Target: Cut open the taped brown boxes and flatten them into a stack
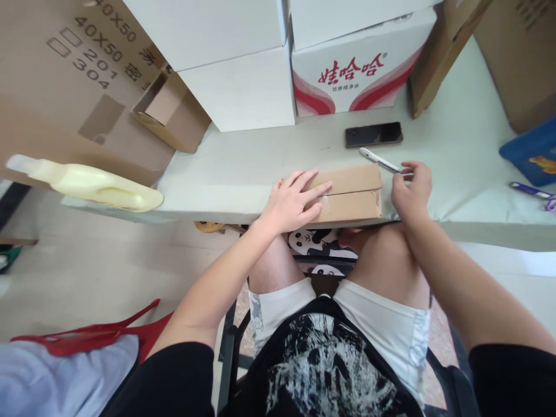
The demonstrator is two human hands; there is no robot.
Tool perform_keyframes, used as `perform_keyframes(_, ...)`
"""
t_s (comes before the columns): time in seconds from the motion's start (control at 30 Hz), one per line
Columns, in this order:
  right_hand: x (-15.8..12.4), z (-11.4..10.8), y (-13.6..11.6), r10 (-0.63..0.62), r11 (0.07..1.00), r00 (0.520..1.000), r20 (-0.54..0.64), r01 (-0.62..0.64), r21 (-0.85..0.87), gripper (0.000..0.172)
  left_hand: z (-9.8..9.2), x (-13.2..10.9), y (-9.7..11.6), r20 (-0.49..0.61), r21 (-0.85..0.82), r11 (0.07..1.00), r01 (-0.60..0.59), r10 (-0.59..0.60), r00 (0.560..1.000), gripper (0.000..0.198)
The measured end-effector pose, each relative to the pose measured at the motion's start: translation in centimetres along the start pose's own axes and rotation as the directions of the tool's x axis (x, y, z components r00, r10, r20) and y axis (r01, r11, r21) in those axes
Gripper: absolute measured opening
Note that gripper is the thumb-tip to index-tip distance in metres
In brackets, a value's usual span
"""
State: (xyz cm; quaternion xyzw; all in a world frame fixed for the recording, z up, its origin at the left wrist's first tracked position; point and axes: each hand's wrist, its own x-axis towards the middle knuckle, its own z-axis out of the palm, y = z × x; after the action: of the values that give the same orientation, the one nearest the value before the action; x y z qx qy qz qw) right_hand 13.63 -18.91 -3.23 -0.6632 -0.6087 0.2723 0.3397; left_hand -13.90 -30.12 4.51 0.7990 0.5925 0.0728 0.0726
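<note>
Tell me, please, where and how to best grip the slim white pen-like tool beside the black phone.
Probably pinch the white pen-like tool by its right end, coming from the right: its body is narrow, that end slants toward the person's bare right hand, and the brown cardboard box sits close on its near side.

You have a plain tan cardboard box (pixel 351 202) and a white pen (pixel 376 158) against a pale mint tablecloth (pixel 256 162). You see a black smartphone (pixel 374 135), a pale yellow bottle (pixel 95 182) and a white water carton (pixel 347 95) with red characters and sweeping red-and-pink bands. Your black T-shirt (pixel 330 365) bears a smeared whitish print; your white shorts (pixel 377 307) carry bluish-grey patterning down the sides.
</note>
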Motion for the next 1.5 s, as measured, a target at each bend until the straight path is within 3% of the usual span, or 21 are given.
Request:
perform_keyframes(0.2,4.1,0.2,-1.0,-0.041,0.971,0.984,0.172,0.08,-0.225,0.035,-0.2,0.0,-0.2,-0.004,-0.062,0.997,0.039,-0.04,0.999,0.057)
perform_keyframes(0.3,4.6,0.6,-1.2,-0.003,0.969,0.985,0.171,0.045,-0.243,0.011,-0.4,0.4,-0.3,-0.007,-0.107,0.993,0.049,-0.05,0.999,0.044)
perform_keyframes(0.37,4.7,0.7,-1.3,0.041,0.979,0.99,0.137,-0.013,-0.202,0.011,-0.5,0.6,-0.4,-0.014,-0.122,0.992,0.043,-0.045,0.999,0.038)
perform_keyframes(0.43,4.6,0.6,-1.5,0.11,0.988,0.988,0.112,-0.096,-0.118,0.02,-0.4,0.7,-0.5,-0.025,-0.137,0.99,0.037,-0.04,0.999,0.036)
perform_keyframes(0.53,4.2,0.0,-2.6,0.207,0.971,0.975,0.077,-0.214,0.102,0.019,-0.2,0.8,-0.5,-0.037,-0.154,0.987,0.037,-0.044,0.998,0.035)
perform_keyframes(0.63,3.0,-1.6,-5.1,0.221,0.899,0.975,0.039,-0.219,0.38,0.015,-0.2,0.9,-0.6,-0.045,-0.167,0.986,0.031,-0.039,0.998,0.035)
perform_keyframes(0.73,0.5,-3.4,-8.4,0.126,0.783,0.991,0.038,-0.123,0.61,0.023,-0.2,1.0,-0.6,-0.056,-0.179,0.984,0.015,-0.026,0.998,0.035)
perform_keyframes(0.8,-1.5,-4.1,-10.3,-0.074,0.638,0.991,0.114,-0.041,0.769,0.026,-0.2,1.1,-0.7,-0.064,-0.189,0.982,0.01,-0.022,0.998,0.037)
perform_keyframes(0.83,-2.5,-4.1,-11.1,-0.165,0.621,0.968,0.189,-0.047,0.782,0.025,-0.3,1.1,-0.7,-0.066,-0.195,0.981,0.009,-0.022,0.998,0.037)
perform_keyframes(0.9,-4.1,-3.6,-12.0,-0.274,0.643,0.907,0.319,-0.074,0.763,0.024,-0.4,1.1,-0.6,-0.061,-0.2,0.98,0.013,-0.026,0.998,0.038)
perform_keyframes(1.03,-5.1,-1.2,-11.8,-0.276,0.793,0.842,0.464,-0.073,0.604,0.025,-0.6,1.0,-0.3,-0.055,-0.196,0.98,0.025,-0.037,0.998,0.038)
perform_keyframes(1.23,-4.6,-0.1,-11.5,-0.164,0.852,0.86,0.483,-0.124,0.509,0.018,-0.6,1.0,-0.3,-0.046,-0.19,0.982,0.023,-0.032,0.998,0.04)
perform_keyframes(1.37,-4.7,-0.5,-12.5,-0.151,0.928,0.836,0.528,-0.065,0.368,0.018,-0.6,1.2,-0.3,-0.034,-0.189,0.982,0.021,-0.028,0.999,0.039)
perform_keyframes(1.5,-5.0,-0.6,-12.6,-0.174,0.934,0.839,0.515,-0.025,0.356,0.017,-0.6,1.2,-0.3,-0.025,-0.187,0.982,0.032,-0.038,0.999,0.038)
